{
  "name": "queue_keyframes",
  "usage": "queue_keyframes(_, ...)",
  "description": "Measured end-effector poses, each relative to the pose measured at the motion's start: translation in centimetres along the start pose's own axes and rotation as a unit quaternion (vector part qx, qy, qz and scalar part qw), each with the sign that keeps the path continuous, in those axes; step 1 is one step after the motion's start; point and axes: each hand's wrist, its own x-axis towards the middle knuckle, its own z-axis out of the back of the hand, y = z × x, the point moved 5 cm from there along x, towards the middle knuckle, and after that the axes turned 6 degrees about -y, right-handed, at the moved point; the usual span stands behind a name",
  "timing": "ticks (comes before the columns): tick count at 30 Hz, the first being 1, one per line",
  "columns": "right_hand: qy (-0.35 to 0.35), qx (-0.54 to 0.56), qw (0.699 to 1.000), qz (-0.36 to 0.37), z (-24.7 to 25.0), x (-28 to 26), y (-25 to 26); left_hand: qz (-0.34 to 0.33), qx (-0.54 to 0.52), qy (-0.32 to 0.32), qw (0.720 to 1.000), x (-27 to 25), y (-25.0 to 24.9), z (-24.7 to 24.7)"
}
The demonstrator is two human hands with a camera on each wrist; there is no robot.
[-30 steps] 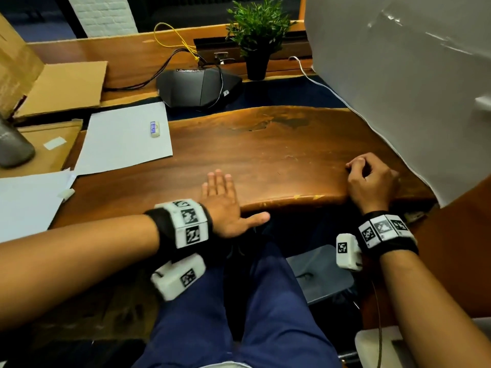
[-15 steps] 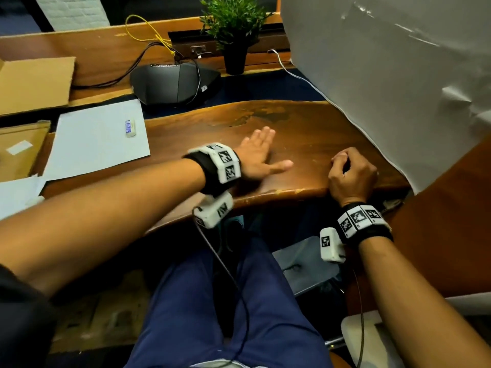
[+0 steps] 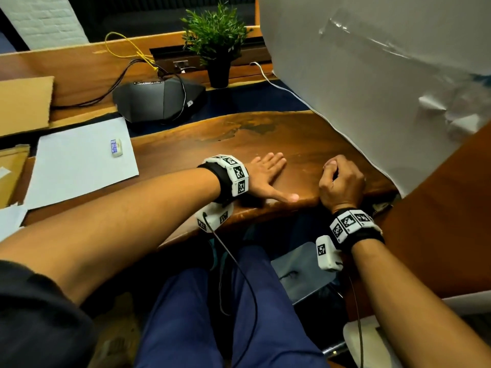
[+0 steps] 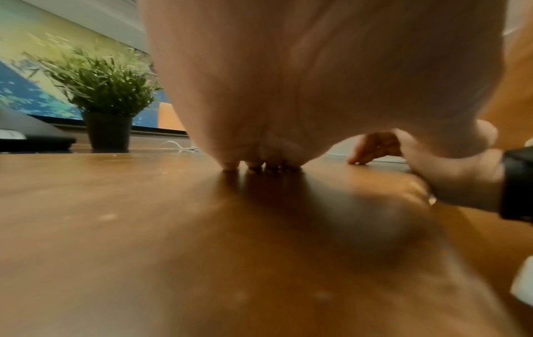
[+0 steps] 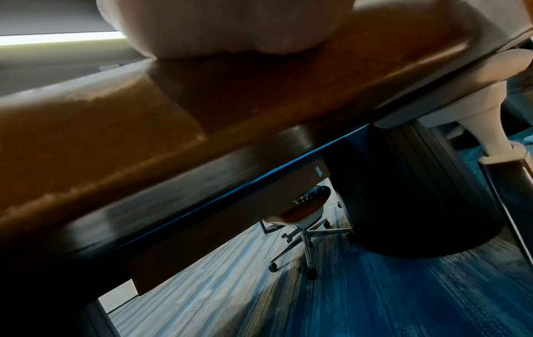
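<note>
- Left hand [image 3: 261, 176] lies released, palm down, fingers straight and together, thumb spread toward 4 o'clock; the left wrist view shows its fingertips [image 4: 230, 167] touching the wood.
- Right hand [image 3: 341, 183], at 3 o'clock from the left and near it, is clenched, knuckles up, at the near edge; it seems to hold nothing, though the curled fingers hide the palm.
- Wooden worktop [image 3: 239, 139] carries both hands.
- White paper sheet [image 3: 79, 166] lies at 9 o'clock, well apart, with a small eraser [image 3: 116, 147] on it.
- Black speakerphone [image 3: 159, 100] sits at 11 o'clock, potted plant [image 3: 216, 46] at 12.
</note>
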Motion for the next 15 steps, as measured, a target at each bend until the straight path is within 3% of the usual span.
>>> queue_keyframes(3, 0.004, -0.009, 1.000, 0.000, 0.0, 0.1, 0.0, -0.050, -0.053, 0.009, 0.997, -1.3, -1.3, 0.4)
queue_keyframes(5, 0.005, -0.008, 1.000, 0.000, 0.1, 0.1, 0.3, -0.057, -0.101, -0.019, 0.993, -2.6, -0.8, 1.2)
queue_keyframes(7, 0.002, -0.002, 1.000, -0.004, 0.3, 0.0, 0.4, -0.008, -0.109, -0.058, 0.992, -3.9, 1.0, 2.0)
queue_keyframes(9, -0.001, 0.001, 1.000, -0.009, 0.4, 0.0, 0.5, 0.094, -0.075, -0.076, 0.990, -5.3, 3.7, 2.2)
queue_keyframes(12, -0.002, 0.003, 1.000, -0.008, 0.3, 0.0, 0.5, 0.242, -0.038, -0.044, 0.968, -7.3, 6.6, 0.6)
queue_keyframes(15, -0.008, 0.003, 1.000, -0.011, 0.4, 0.0, 0.5, 0.253, -0.057, 0.003, 0.966, -7.9, 4.3, -2.3)
